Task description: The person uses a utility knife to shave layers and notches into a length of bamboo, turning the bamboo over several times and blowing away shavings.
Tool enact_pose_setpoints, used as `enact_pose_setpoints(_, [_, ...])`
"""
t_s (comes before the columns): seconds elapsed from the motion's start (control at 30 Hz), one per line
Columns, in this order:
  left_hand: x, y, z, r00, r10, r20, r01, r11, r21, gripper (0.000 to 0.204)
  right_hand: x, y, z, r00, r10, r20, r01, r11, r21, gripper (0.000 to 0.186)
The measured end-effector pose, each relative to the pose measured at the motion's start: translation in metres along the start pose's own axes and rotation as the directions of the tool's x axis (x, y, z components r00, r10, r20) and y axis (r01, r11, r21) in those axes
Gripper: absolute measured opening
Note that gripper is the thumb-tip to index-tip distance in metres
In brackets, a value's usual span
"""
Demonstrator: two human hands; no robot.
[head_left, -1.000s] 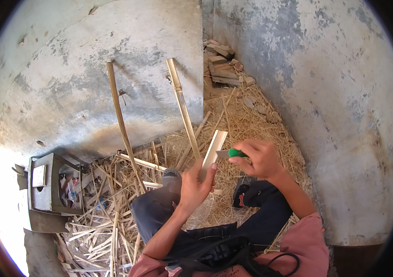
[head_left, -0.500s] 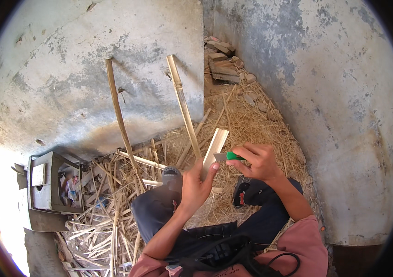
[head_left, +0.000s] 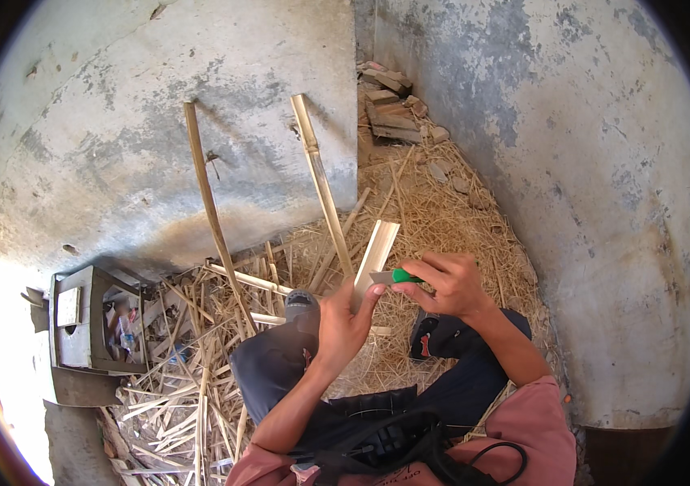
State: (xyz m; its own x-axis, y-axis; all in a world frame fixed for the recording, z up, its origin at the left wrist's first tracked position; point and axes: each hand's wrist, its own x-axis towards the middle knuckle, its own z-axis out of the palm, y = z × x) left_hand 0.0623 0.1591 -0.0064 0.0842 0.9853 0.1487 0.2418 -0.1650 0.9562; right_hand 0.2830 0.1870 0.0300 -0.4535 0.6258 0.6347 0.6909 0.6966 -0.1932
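Note:
My left hand is closed around the lower part of a pale split bamboo strip, which tilts up and away from me. In my right hand is a knife with a green handle, its short grey blade against the strip's right edge. My left thumb lies close below the blade. Fingers cover part of the knife's handle and the strip's lower end.
Two long bamboo poles lean on the weathered wall. Split bamboo pieces litter the floor at left, near a grey box-like cabinet. Shavings lie ahead; bricks are piled in the far corner.
The knife has shifted slightly left along with my right hand, so its blade overlaps the strip's edge a little differently. The strip has tilted slightly; my left hand has barely moved.

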Motion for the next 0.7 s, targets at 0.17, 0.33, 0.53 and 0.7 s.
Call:
enact_pose_setpoints(0.17, [0.000, -0.004, 0.001, 0.999, -0.033, 0.007, 0.033, 0.999, 0.020, 0.036, -0.001, -0.001, 0.001, 1.000, 0.002, -0.029, -0.003, 0.999, -0.050, 0.029])
enact_pose_setpoints(0.33, [-0.001, -0.001, 0.001, 1.000, -0.012, 0.001, 0.012, 1.000, 0.028, 0.038, -0.002, 0.000, 0.000, 0.999, -0.020, -0.050, 0.015, 0.995, -0.099, 0.029])
enact_pose_setpoints(0.53, [-0.001, 0.002, 0.001, 1.000, -0.027, -0.009, 0.027, 1.000, 0.015, 0.037, 0.002, 0.000, -0.001, 0.996, -0.032, -0.087, 0.022, 0.993, -0.115, 0.029])
enact_pose_setpoints(0.7, [-0.013, -0.012, 0.014, 0.996, -0.028, 0.088, 0.024, 0.999, 0.040, 0.038, -0.013, 0.046, -0.008, 0.954, 0.075, -0.291, -0.134, 0.973, -0.190, 0.026])
